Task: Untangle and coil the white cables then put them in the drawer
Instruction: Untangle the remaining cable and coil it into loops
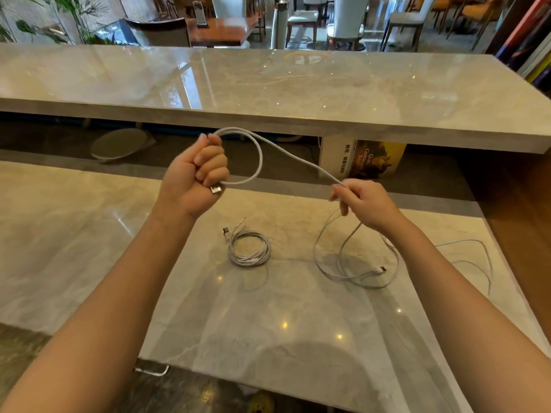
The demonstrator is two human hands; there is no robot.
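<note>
A long marble counter (268, 84) spans the background above a lower marble tabletop (268, 323), over which a person's two bare forearms reach. Books (375, 159) stand upright in the gap beneath the counter, at right. The left hand (193, 174) is clenched in a fist around a white cable (261, 153), held up above the tabletop; the cable rises from the top of the fist, curves round in one loop and returns to the underside of the hand. From that loop the strand runs across to the right hand (363, 204), which pinches it between thumb and fingertips. Below the right hand the cable drops into a loose tangle (357, 275) of white loops sprawled on the tabletop, partly hidden by the right forearm. A coiled cable (249, 248), wound in a neat small ring, lies on the tabletop between the two arms, apart from the tangle. A metal USB plug (215, 190) juts from the bottom of the left fist.
</note>
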